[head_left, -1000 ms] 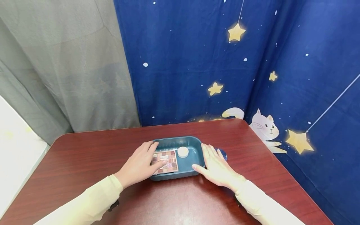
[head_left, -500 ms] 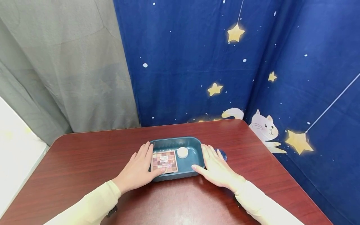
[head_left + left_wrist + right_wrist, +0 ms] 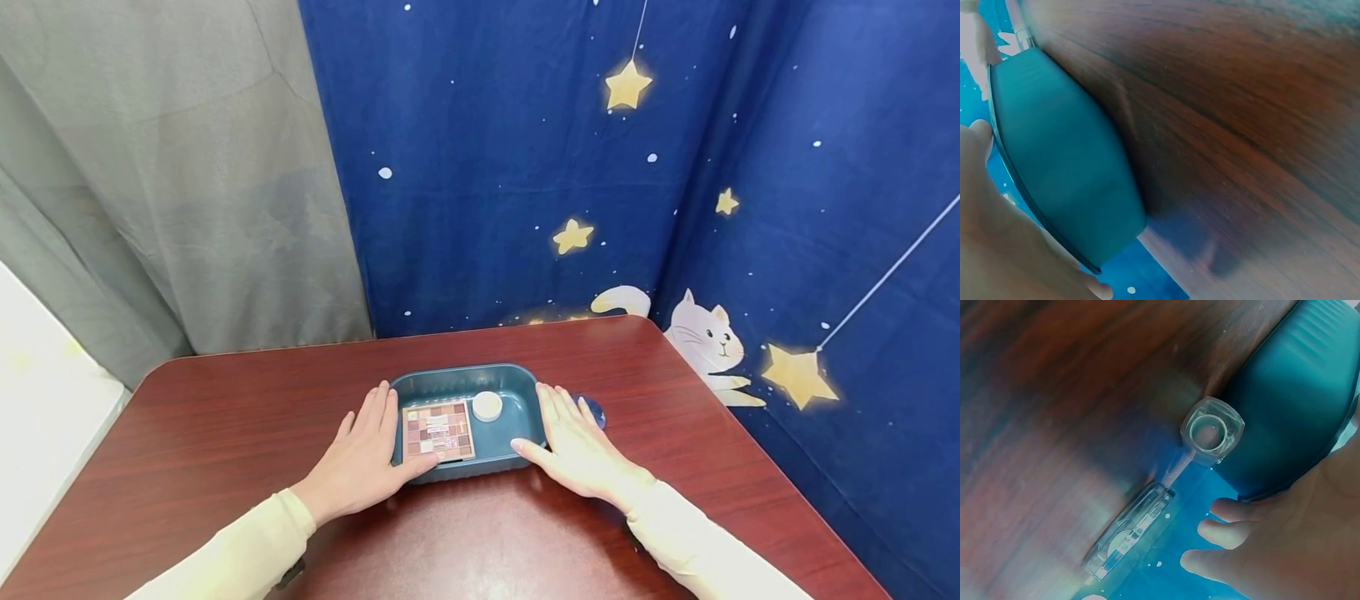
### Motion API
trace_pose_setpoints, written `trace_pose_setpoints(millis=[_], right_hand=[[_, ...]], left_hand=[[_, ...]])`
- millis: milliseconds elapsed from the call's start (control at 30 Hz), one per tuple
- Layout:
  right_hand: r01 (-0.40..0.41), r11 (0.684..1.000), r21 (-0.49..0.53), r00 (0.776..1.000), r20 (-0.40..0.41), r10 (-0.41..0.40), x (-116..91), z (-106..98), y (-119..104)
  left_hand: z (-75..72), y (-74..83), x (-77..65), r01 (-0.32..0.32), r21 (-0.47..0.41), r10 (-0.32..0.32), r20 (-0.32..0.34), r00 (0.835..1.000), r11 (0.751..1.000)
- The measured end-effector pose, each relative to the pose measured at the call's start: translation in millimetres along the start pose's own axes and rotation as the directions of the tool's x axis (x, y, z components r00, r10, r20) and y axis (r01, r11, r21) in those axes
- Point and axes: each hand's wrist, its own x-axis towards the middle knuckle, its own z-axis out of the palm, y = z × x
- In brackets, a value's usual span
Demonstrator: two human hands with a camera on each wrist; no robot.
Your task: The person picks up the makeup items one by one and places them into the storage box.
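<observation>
A teal plastic storage basket (image 3: 468,472) stands on the table between both hands. In it, an eyeshadow palette (image 3: 439,430) lies at the left and a white round jar (image 3: 487,406) sits right of it. My left hand (image 3: 358,467) rests along the basket's left end, fingers straight, thumb over the front left corner beside the palette. My right hand (image 3: 579,446) lies against the right end with fingers extended and thumb over the rim. In the left wrist view, the basket's smooth outer wall (image 3: 1066,144) shows beside the left hand (image 3: 997,244).
A dark blue round thing (image 3: 596,410) shows just past the right fingers. In the right wrist view a clear squarish container (image 3: 1230,422) and a flat transparent case (image 3: 1130,531) stand on the reddish-brown table (image 3: 247,425) near the basket. Curtains (image 3: 480,167) hang behind the table's far edge.
My left hand has slid left, from over the basket's left end and palette to along the left rim, uncovering the palette. My right hand, basket and jar have hardly moved.
</observation>
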Motion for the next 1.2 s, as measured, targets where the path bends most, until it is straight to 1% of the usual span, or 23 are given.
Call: trace_pose_setpoints(millis=[300,667,967,1100,1200], right_hand=[[0.005,1.000,0.004,1.000,0.001,-0.005,0,-2,-1],[-0.009,1.000,0.012,1.000,0.024,0.009,1,-4,0],[-0.022,0.999,0.029,0.997,0.072,0.020,2,-16,-1],[-0.019,0.999,0.028,0.997,0.070,0.017,3,-24,1],[-0.004,1.000,0.029,0.999,0.051,0.003,3,-30,6]], left_hand=[[0.1,-2.2,-8.3,0.016,-0.016,-0.016,0.003,1.000,1.000],[1.3,-1.1,-5.7,0.032,-0.042,-0.031,0.009,0.999,0.999],[0.1,-0.5,-3.9,0.043,-0.042,-0.041,0.040,0.998,0.998],[-0.8,-1.0,-3.3,0.055,-0.042,-0.053,0.058,0.997,0.998],[-0.9,-0.9,-3.2,0.059,-0.039,-0.057,0.064,0.996,0.997]])
